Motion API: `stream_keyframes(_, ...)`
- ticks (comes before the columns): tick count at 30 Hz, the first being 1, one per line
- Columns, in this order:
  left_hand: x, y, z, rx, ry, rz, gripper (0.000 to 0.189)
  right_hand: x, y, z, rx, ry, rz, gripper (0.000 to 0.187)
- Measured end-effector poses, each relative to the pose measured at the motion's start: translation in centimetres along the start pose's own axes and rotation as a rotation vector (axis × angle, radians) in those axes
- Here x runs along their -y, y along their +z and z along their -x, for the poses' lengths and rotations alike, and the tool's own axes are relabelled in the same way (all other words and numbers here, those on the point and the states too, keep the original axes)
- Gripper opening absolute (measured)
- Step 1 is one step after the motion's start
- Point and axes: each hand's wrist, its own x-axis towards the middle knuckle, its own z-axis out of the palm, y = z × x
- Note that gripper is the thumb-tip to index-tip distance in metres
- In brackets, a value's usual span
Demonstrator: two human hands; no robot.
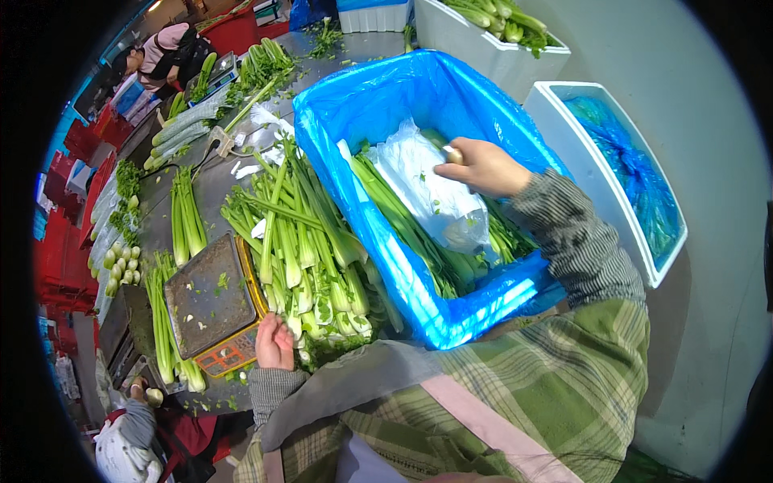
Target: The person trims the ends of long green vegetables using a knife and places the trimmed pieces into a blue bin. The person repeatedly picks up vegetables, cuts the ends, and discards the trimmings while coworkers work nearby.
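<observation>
My right hand (486,166) is inside a bin with a blue plastic liner (392,265), above a white plastic-wrapped bundle (416,175). Its fingers are closed around a small object with a rounded, pale brown end (452,155); the rest of that object is hidden. Under and beside the bundle lie green celery stalks (398,208). My left hand (275,343) holds nothing, its fingers loosely curled, between the yellow-edged weighing scale (211,296) and a large pile of celery (308,259). Leaf scraps lie on the scale's dirty metal pan.
White foam boxes (604,157) stand right of the bin; another (483,54) behind holds celery. Bagged celery (181,136) and loose bunches (188,211) cover the metal table's left side, with a power cord and socket (223,142). Two other people (163,54) are at the left.
</observation>
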Motion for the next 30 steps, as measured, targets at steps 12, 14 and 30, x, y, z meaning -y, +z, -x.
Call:
stream_keyframes(12,1.6,-1.4,3.6,-0.282,-0.006,-0.031,0.013,-6.0,8.8,-12.5,0.397,0.158,-0.031,0.028)
stream_keyframes(14,1.5,-0.3,4.0,-0.252,-0.001,-0.065,0.013,-7.0,6.8,-12.3,0.342,0.072,0.171,0.035)
stream_keyframes(30,3.0,-1.7,6.6,-0.264,0.044,0.148,0.012,-13.0,7.3,1.4,0.381,0.352,0.312,0.051)
